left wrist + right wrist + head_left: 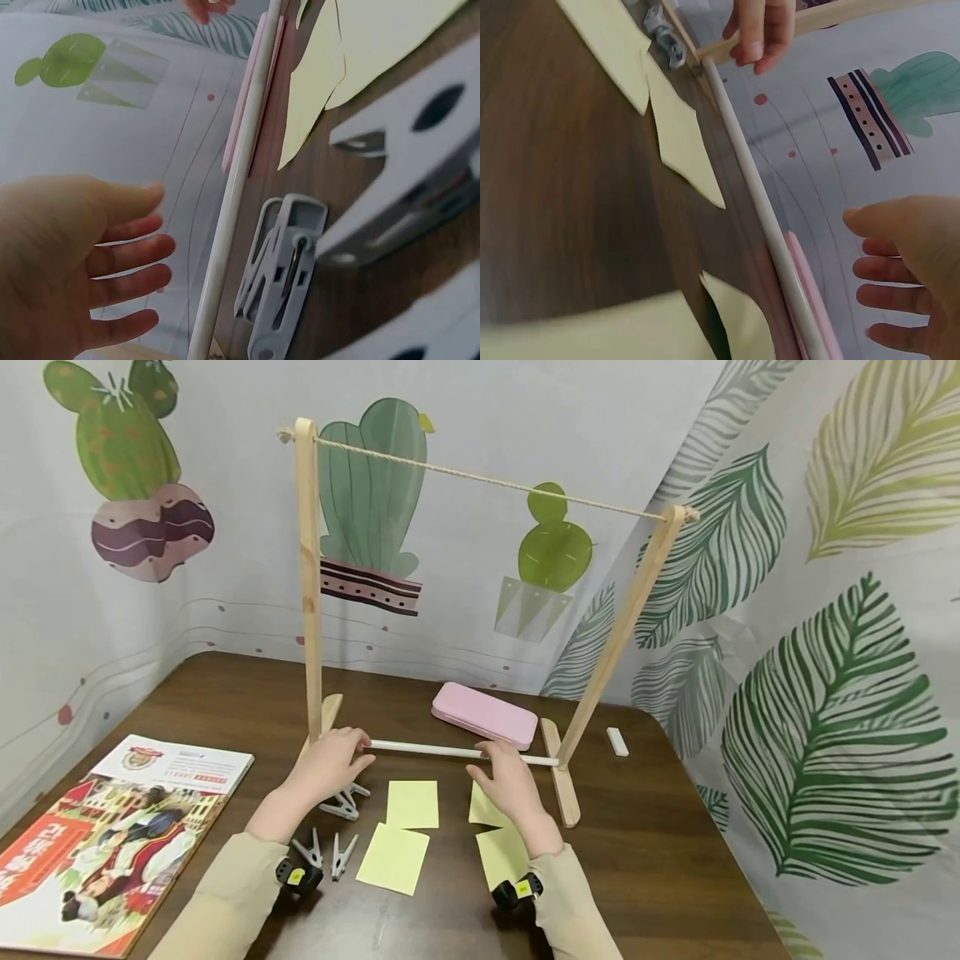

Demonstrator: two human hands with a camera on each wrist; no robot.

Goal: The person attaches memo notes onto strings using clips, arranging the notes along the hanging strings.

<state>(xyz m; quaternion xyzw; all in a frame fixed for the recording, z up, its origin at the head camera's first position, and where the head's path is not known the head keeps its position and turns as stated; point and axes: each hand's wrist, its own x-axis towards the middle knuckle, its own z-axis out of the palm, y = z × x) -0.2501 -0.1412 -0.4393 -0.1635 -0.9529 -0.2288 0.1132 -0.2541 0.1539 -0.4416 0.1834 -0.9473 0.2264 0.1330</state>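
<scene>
A wooden stand with two upright posts (308,568) carries a thin rope (487,479) across its top and a white rod (427,748) low down. Close over the rod's left end is my left hand (333,764), fingers loosely bent and holding nothing. My right hand (510,781) hovers toward the rod's other end, its fingers spread and apart from the rod in the right wrist view. Yellow sticky notes (412,804) lie in front of the rod, some partly hidden by the right hand. Several grey clothespins (281,277) are beneath and near the left hand.
Behind the rod sits a pink case (486,712). A small white block (617,741) lies right of the stand, and a colourful magazine (112,843) covers the table's left side. Patterned cloth (465,568) hangs behind the dark wooden table (645,860).
</scene>
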